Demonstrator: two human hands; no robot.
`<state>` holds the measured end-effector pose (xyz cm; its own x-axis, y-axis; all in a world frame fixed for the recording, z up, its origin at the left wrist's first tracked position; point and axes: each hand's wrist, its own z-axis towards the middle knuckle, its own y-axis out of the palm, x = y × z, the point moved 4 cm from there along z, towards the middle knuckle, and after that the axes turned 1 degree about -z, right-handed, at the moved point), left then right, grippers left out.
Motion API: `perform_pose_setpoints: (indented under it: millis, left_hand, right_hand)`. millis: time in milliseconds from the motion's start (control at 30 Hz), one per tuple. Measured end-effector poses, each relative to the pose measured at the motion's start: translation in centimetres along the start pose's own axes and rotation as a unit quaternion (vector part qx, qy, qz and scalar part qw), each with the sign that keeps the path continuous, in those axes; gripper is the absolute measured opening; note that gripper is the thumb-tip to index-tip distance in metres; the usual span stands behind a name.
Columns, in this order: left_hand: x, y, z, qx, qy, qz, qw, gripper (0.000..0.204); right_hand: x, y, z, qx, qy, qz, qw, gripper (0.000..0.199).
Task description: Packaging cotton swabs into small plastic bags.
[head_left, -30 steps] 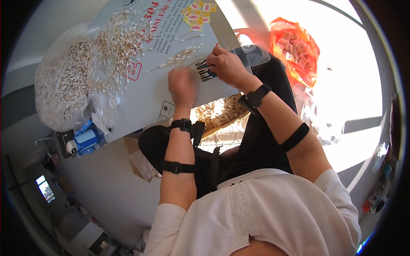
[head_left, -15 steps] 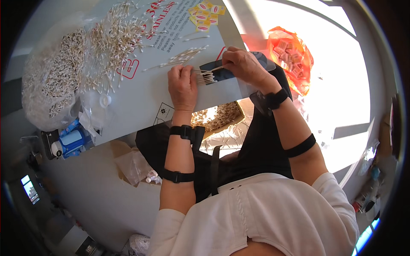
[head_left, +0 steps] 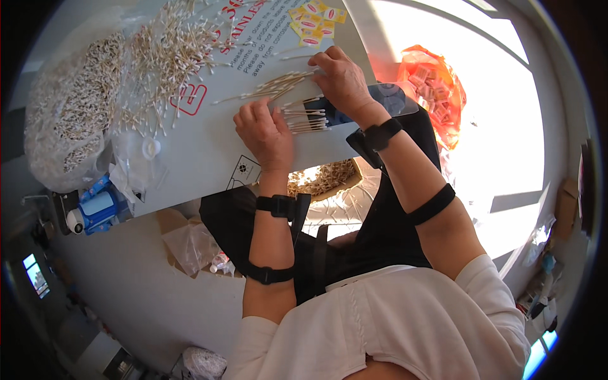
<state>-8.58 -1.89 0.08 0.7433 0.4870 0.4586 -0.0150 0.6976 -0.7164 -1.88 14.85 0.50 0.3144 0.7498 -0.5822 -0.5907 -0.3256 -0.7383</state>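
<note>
My left hand (head_left: pixel 265 136) rests on the grey printed sheet, fingers bent and apart. Its thumb lies against the near ends of a row of cotton swabs (head_left: pixel 308 125), laid side by side with their white tips to the right. Part of that row sits over a dark piece of clear-edged film (head_left: pixel 387 98). Farther up, my right hand (head_left: pixel 345 82) reaches over to a loose bunch of cotton swabs (head_left: pixel 278 84). A gap shows between its thumb and index finger at the swab ends; whether they touch one is hard to see.
A large heap of cotton swabs (head_left: pixel 168 50) spills from a clear bag (head_left: pixel 69 107) on the left. Yellow-and-white labels (head_left: pixel 313 24) lie at the far edge. An orange bag (head_left: pixel 437 88) of small packs stands to the right. Below the table is a box of swabs (head_left: pixel 326 180).
My right hand has let go of a swab at the row and moved up and left to the loose bunch. My left hand has shifted slightly left and down, uncovering more of the row.
</note>
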Motion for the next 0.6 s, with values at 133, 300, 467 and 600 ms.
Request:
perform_pose_setpoints:
  millis: [133, 300, 467, 600]
  left_hand:
    - [-1.0, 0.6, 1.2, -0.035, -0.014, 0.025, 0.999, 0.026]
    - [-1.3, 1.2, 2.0, -0.083, 0.009, -0.020, 0.996, 0.021]
    - [-0.9, 1.0, 1.3, -0.103, 0.044, -0.083, 0.990, 0.024]
    - [-0.9, 0.5, 1.1, -0.053, 0.006, -0.086, 0.995, 0.028]
  right_hand:
    - [0.8, 0.5, 0.8, -0.060, -0.043, -0.005, 0.997, 0.012]
    - [1.0, 0.6, 0.7, -0.091, -0.080, 0.008, 0.993, 0.004]
    - [0.9, 0.6, 0.0, -0.125, -0.101, 0.023, 0.987, 0.004]
    - [0.4, 0.4, -0.2, -0.153, -0.131, 0.034, 0.979, 0.007]
